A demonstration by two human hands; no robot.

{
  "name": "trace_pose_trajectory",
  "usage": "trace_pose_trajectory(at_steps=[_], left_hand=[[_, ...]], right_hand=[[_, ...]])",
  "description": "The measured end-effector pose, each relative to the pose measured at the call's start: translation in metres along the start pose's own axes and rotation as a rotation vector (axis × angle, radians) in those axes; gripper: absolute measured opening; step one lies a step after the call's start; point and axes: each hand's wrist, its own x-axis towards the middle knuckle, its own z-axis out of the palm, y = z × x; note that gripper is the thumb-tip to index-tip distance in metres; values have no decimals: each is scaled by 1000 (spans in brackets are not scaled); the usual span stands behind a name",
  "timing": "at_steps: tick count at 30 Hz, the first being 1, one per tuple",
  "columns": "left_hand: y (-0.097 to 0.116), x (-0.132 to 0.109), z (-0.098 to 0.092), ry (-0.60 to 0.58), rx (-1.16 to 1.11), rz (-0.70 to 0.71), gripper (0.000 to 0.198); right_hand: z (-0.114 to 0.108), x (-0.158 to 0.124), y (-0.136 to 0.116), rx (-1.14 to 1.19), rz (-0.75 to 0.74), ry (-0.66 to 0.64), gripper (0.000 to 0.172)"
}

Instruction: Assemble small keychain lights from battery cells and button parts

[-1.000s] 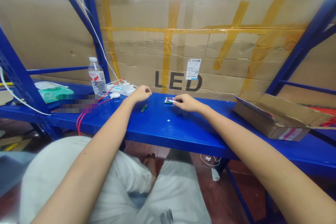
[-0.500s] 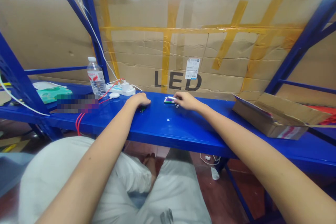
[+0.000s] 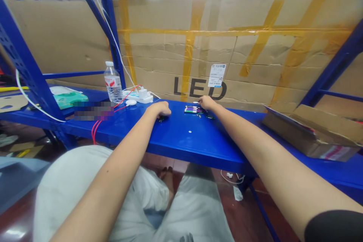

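Note:
On the blue shelf [image 3: 184,141] lies a row of shiny slim pens [image 3: 193,109] in several colours. My right hand [image 3: 208,103] is at the back right of this row, its fingers pinched on a silver pen [image 3: 196,102] whose tip points left. Under that wrist is another dark green pen [image 3: 210,117], a little apart from the row. My left hand [image 3: 160,109] rests to the left of the pens, fingers curled down to the shelf. Small dark green pieces [image 3: 161,118] show beneath it; most of what it covers is hidden.
An open cardboard box [image 3: 309,140] stands at the right. To the left are a water bottle [image 3: 113,83], a white power strip [image 3: 138,97], red cables [image 3: 96,126] and a green packet [image 3: 70,100]. A large carton [image 3: 159,53] marked LED stands behind.
My right hand has shifted slightly back with the silver pen, uncovering more of the row and the dark green pen. My left hand keeps its place. The camera has turned a little left.

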Motion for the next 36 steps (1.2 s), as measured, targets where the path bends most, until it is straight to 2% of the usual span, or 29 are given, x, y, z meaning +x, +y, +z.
trace_pose_trajectory(at_steps=[4, 7, 9, 13, 19, 23, 25, 28, 30, 32, 36], left_hand=[[2, 0, 2, -10, -1, 25, 17], [10, -5, 4, -16, 29, 38, 13], [17, -6, 7, -62, 20, 67, 11], [34, -7, 17, -124, -53, 148, 10], [58, -17, 34, -85, -147, 244, 7], [62, -21, 40, -57, -198, 305, 7], [60, -18, 42, -22, -242, 356, 7], [57, -11, 41, 119, -316, 453, 3], [55, -8, 39, 199, -372, 504, 8], [55, -7, 38, 210, -446, 519, 12], [56, -7, 39, 136, -592, 507, 13]], right_hand=[[10, 7, -9, 42, 14, -56, 26], [9, 5, -10, 98, -1, -103, 23], [5, 1, -9, 149, -15, -110, 27], [-6, -7, -5, 230, -74, -84, 29], [-29, -31, 2, 255, -63, 9, 31], [-41, -60, 1, 180, -69, 69, 33], [-46, -75, -3, 148, -94, 58, 31], [-52, -93, -15, 120, -123, 24, 27], [-55, -100, -26, 124, -142, 27, 24], [-56, -105, -38, 185, -186, 18, 21], [-51, -110, -59, 360, -225, -17, 16]])
